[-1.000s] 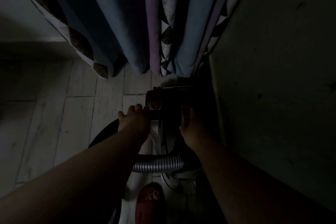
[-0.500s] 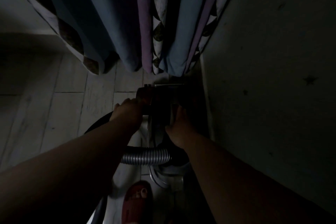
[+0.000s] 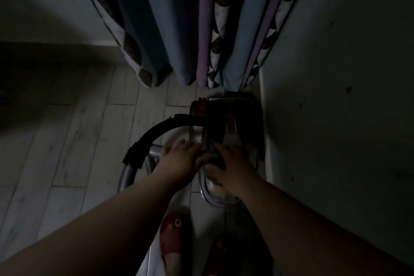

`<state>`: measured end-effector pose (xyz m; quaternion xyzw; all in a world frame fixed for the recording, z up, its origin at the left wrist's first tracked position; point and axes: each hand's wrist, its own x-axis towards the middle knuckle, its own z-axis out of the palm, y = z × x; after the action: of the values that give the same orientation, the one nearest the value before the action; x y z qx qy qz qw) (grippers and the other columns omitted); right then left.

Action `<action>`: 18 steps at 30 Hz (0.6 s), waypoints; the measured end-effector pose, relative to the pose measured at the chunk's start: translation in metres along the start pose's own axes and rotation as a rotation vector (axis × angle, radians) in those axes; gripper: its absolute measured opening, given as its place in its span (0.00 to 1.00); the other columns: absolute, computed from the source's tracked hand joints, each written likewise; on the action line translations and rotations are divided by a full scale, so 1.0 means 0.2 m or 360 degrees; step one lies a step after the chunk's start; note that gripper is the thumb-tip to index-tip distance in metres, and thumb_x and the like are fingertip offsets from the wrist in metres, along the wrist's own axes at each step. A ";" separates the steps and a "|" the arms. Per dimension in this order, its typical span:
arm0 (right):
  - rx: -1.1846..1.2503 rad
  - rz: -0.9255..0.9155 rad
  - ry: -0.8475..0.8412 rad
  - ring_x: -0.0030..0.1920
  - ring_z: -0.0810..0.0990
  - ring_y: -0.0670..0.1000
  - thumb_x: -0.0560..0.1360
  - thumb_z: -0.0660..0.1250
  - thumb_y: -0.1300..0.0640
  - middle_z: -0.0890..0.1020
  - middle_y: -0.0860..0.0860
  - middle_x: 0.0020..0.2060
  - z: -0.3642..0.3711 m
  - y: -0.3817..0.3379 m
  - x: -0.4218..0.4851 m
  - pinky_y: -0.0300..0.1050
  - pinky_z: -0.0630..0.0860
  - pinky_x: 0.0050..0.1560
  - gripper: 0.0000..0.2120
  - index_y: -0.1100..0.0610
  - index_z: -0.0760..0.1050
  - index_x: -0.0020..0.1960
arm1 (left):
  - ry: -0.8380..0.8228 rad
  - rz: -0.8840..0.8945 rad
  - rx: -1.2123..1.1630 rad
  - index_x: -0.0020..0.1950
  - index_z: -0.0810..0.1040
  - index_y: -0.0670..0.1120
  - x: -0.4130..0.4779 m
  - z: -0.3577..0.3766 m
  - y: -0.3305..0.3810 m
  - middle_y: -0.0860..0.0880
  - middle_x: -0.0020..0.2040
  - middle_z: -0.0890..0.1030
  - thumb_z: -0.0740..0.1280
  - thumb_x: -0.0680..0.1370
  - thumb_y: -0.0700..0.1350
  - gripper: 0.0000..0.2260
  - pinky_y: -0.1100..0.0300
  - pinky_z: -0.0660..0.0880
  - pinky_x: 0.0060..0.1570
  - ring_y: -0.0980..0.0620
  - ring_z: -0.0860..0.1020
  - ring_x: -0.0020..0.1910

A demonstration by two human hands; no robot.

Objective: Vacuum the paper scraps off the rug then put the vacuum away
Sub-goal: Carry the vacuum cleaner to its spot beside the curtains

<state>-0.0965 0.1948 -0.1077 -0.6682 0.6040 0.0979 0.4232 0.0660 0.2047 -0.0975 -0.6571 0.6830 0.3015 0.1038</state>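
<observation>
The canister vacuum stands on the floor in a dim corner, tight against the right wall and just below the curtain hem. Its ribbed grey hose enters the front of the body. My left hand lies over the hose from the left with its fingers curled round it. My right hand grips the hose end at the body, thumb underneath. The black curved handle piece arcs left of the body, and the grey tube runs down from it. No rug or paper scraps are in view.
Blue, purple and patterned curtains hang to the floor straight ahead. A dark wall closes the right side. Pale plank flooring stretches left. My red slippers stand right behind the vacuum.
Both hands have left the top of the vacuum body and drawn back to the hose at its front. The black handle piece now shows, curving to the left.
</observation>
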 end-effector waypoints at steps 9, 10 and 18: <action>-0.0200 -0.0004 0.0228 0.78 0.47 0.57 0.81 0.60 0.54 0.49 0.53 0.79 0.12 -0.01 -0.01 0.51 0.56 0.75 0.31 0.44 0.49 0.79 | 0.0181 -0.0030 -0.0182 0.78 0.49 0.51 -0.04 0.13 -0.04 0.50 0.78 0.53 0.57 0.79 0.37 0.30 0.48 0.54 0.74 0.47 0.48 0.77; -0.0204 0.0013 0.0223 0.78 0.47 0.57 0.82 0.59 0.54 0.48 0.53 0.79 0.13 -0.02 -0.02 0.51 0.54 0.76 0.31 0.44 0.48 0.79 | 0.0188 -0.0006 -0.0218 0.78 0.49 0.50 -0.06 0.14 -0.05 0.50 0.78 0.52 0.57 0.79 0.37 0.31 0.49 0.52 0.75 0.47 0.47 0.77; -0.0628 -0.0095 0.0392 0.78 0.40 0.56 0.80 0.57 0.56 0.42 0.51 0.79 0.22 -0.28 -0.05 0.66 0.40 0.73 0.33 0.45 0.45 0.79 | 0.0195 -0.0357 -0.0224 0.78 0.43 0.51 -0.34 0.20 -0.38 0.48 0.77 0.37 0.59 0.80 0.43 0.32 0.46 0.46 0.75 0.46 0.38 0.76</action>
<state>-0.0322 0.2270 -0.1041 -0.7625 0.6002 0.1192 0.2100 0.1371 0.2880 -0.1144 -0.7521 0.5876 0.2945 0.0487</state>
